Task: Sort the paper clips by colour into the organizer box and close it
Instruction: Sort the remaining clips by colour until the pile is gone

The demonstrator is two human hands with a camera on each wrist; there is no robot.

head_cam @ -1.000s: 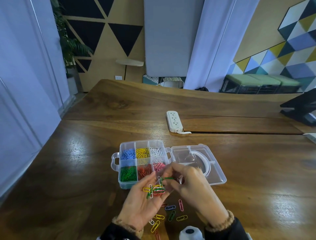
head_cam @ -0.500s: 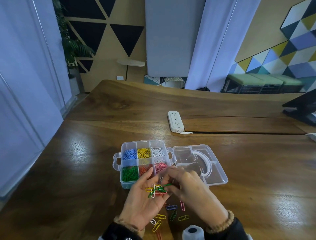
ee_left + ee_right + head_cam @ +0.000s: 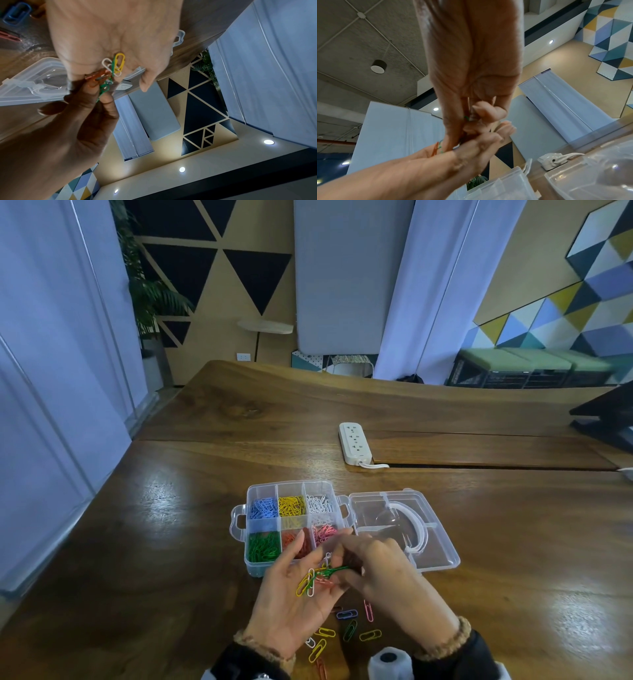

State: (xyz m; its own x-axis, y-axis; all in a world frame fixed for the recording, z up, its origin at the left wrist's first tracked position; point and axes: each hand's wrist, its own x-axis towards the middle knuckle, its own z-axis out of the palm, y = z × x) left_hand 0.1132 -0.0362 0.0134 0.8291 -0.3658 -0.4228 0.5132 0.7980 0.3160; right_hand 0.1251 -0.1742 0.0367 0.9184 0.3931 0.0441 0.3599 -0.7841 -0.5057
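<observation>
Table (image 3: 178, 559): wood, carries everything; your hands work just above its near edge.

Organizer box (image 3: 255, 568): sits just beyond your hands, touching distance. Lid (image 3: 442, 549) is thrown flat open to the right, so every compartment can be reached from above. Six compartments already hold one colour each; green lies nearest your left fingertips, pink just past your right fingers.

Left hand (image 3: 294, 597): palm up, fingers loosely curved, serving as a tray. It cradles a mixed bunch of clips (image 3: 313, 578), yellow, white, orange and green, kept near the box, probably so each sorting trip is short.

Right hand (image 3: 380, 570): turned down over the left palm, thumb and forefinger pinched shut on a green clip (image 3: 337, 570) at the bunch's edge. In the left wrist view the green clip (image 3: 102, 89) looks hooked among the others; whether it is free I cannot tell.

Loose clips (image 3: 349, 628): scattered on the table below and between your wrists, still unsorted.
</observation>
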